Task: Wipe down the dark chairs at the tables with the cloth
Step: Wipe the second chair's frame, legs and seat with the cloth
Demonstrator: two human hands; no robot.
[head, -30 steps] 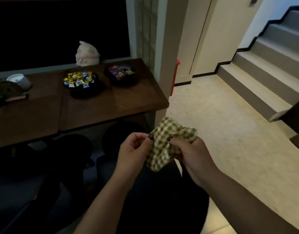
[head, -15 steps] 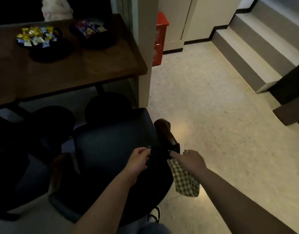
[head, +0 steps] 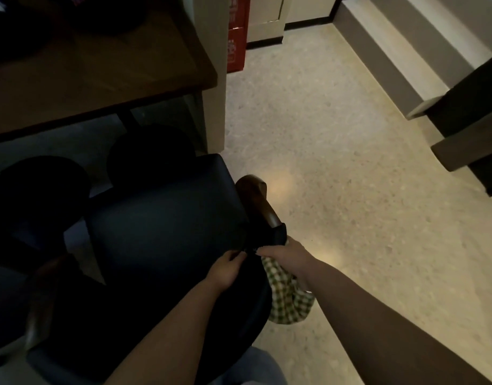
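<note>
The room is dim. A brown wooden table (head: 105,76) stands at the upper left, next to a pale square pillar (head: 211,51). Behind the pillar there is a red box (head: 236,37). The speckled beige floor (head: 336,162) shows soft spots of light. Grey steps (head: 400,45) rise at the upper right.

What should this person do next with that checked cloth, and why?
Probably draw the checked cloth up onto the dark chair and begin wiping. The right hand grips the cloth, but most of it hangs beside the chair's back edge, off the surface. The left hand rests on that edge, seemingly steadying it.
</note>
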